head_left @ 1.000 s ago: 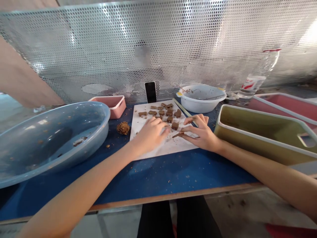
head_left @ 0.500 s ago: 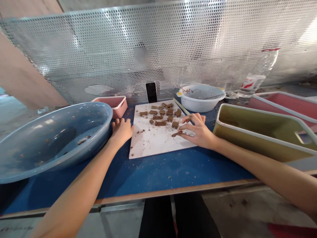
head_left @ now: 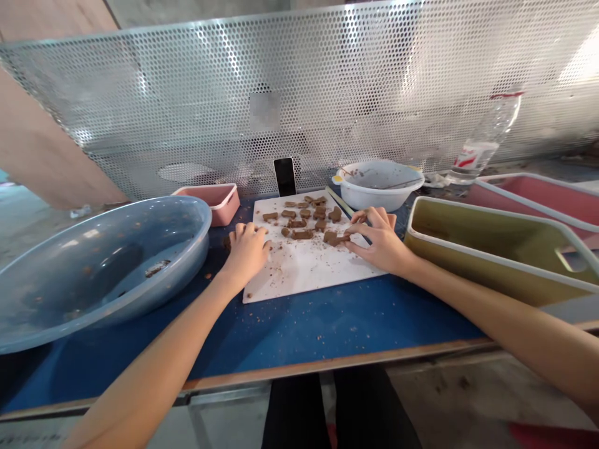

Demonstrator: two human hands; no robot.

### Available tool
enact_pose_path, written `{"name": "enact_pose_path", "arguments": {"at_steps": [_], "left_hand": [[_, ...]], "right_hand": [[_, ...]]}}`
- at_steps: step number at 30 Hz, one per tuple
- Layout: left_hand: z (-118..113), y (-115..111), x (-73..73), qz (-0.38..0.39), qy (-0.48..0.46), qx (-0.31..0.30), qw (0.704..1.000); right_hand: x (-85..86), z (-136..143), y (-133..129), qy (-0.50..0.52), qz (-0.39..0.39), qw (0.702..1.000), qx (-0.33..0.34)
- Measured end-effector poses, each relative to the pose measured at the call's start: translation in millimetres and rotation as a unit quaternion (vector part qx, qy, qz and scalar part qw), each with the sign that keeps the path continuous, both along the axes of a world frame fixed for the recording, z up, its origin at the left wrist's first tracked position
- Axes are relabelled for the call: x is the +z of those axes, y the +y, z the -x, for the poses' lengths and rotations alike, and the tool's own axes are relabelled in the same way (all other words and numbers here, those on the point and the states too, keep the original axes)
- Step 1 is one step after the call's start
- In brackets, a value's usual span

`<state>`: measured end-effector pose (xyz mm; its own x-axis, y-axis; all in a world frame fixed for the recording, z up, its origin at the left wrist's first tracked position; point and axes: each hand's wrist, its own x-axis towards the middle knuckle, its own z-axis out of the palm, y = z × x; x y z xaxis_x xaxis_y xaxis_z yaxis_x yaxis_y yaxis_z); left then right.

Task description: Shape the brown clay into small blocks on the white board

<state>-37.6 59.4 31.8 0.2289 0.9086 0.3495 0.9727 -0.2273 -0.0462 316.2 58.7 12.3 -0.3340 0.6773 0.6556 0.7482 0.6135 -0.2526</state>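
Observation:
Over the left edge of the white board point(head_left: 299, 271) rests my left hand point(head_left: 248, 252), palm down, fingers slightly bent and apart, with nothing visible in its grip. A dark brown lump point(head_left: 227, 242) shows just left of those fingers, on the blue table. At the board's right side, the thumb and fingers of my right hand point(head_left: 381, 243) pinch a thin brown clay piece point(head_left: 342, 239). That piece lies against a thicker clay block point(head_left: 330, 237). Several more small brown clay shapes point(head_left: 302, 234) are spread over the back half of the board, among crumbs.
A big blue basin point(head_left: 187, 274) stands left, with a pink basket point(head_left: 227, 209) behind it. A phone point(head_left: 285, 177) leans against the perforated metal screen point(head_left: 210, 100). To the right are a white basin point(head_left: 379, 196), an olive bin point(head_left: 468, 268), a pink bin point(head_left: 538, 196) and a bottle point(head_left: 477, 149).
My left hand has moved right, from beside the board onto its left edge. My right hand has brought the thin clay piece up against the thicker block.

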Motion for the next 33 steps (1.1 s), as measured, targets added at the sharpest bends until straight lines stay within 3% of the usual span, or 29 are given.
{"name": "enact_pose_path", "arguments": {"at_steps": [2,4,7,12,21,28,33], "left_hand": [[-14,-9,2.1,-0.015,-0.009,-0.123,0.992],[-30,-22,5.1,-0.009,0.009,-0.271,0.962],[-51,-40,7.1,-0.029,0.070,-0.350,0.934],[-61,-50,3.7,-0.060,0.142,-0.383,0.911],[-74,-69,8.9,-0.130,0.232,-0.377,0.887],[-85,-85,12.5,-0.184,0.251,-0.375,0.873],[-89,-84,6.2,-0.181,0.245,-0.391,0.868]], "right_hand": [[0.8,-2,2,0.009,0.003,1.000,-0.017],[1.8,-4,4,0.016,0.007,0.999,-0.034],[3.0,-7,5,0.015,0.012,0.999,-0.050],[1.9,-9,7,0.007,0.013,0.999,-0.051],[-0.9,-10,9,0.011,0.017,0.999,-0.046],[0.5,-10,8,0.026,0.006,0.999,-0.044],[-1.1,-10,9,0.030,0.002,0.999,-0.037]]}}
